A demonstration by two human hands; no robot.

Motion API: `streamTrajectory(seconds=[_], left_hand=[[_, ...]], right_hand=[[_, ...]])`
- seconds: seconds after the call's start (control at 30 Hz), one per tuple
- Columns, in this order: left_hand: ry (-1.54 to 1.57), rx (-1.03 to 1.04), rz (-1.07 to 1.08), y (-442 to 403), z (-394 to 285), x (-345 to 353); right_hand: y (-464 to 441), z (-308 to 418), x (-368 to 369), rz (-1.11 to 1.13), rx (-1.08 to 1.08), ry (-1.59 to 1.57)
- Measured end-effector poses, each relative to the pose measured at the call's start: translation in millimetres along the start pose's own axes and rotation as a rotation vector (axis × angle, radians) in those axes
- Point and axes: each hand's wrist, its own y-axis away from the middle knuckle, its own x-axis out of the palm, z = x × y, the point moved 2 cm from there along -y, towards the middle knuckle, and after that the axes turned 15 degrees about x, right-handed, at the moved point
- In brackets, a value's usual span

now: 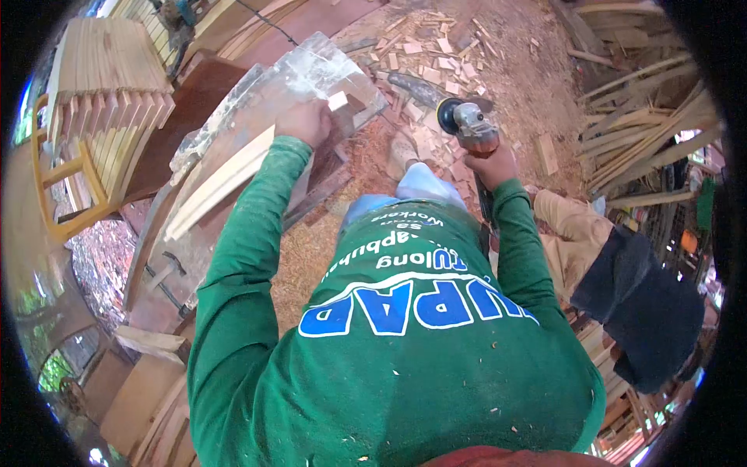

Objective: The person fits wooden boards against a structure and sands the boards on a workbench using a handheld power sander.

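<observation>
My left hand (303,124) is closed on the upper end of a long pale wooden piece (226,183), which lies slanted on a dusty workbench (311,70). A short block end (338,100) sticks out just beyond the fingers. On the other side, my right hand (493,162) is wrapped round the body of an angle grinder (471,123). The grinder's round disc faces left and is apart from the wood. Part of the grinder's body is hidden by my fingers.
Stacked curved boards (109,54) stand at the upper left. A hammer (165,272) lies at the lower left. Wood offcuts (443,62) litter the ground ahead. Another person (638,296) is close on the right, near piled wooden strips (654,140).
</observation>
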Motion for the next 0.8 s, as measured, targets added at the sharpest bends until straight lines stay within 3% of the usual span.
streamTrajectory(seconds=[0.03, 0.2, 0.27, 0.33, 0.63, 0.8], left_hand=[[0.036, 0.069, -0.214, 1.4, 13.6, 4.2], [0.040, 0.021, -0.371, 24.5, 74.7, 18.5], [0.016, -0.123, -0.141, 45.9, 88.6, 13.8], [0.071, -0.142, -0.194, 69.9, 105.5, 24.3], [0.046, -0.287, -0.162, 130.9, 136.3, 46.2], [-0.009, -0.292, -0.167, 134.5, 136.4, 52.4]], right_hand=[[1.5, 3.2, 2.0, 0.019, -0.043, -0.065], [-13.8, -6.7, 12.1, 0.036, -0.096, -0.115], [-25.1, -12.6, 11.0, -0.008, -0.071, 0.094], [-11.8, 0.5, 4.1, -0.011, -0.011, 0.175], [-27.4, -4.7, 15.3, -0.043, -0.238, 0.141], [-11.4, 26.5, 18.6, -0.038, -0.124, 0.340]])
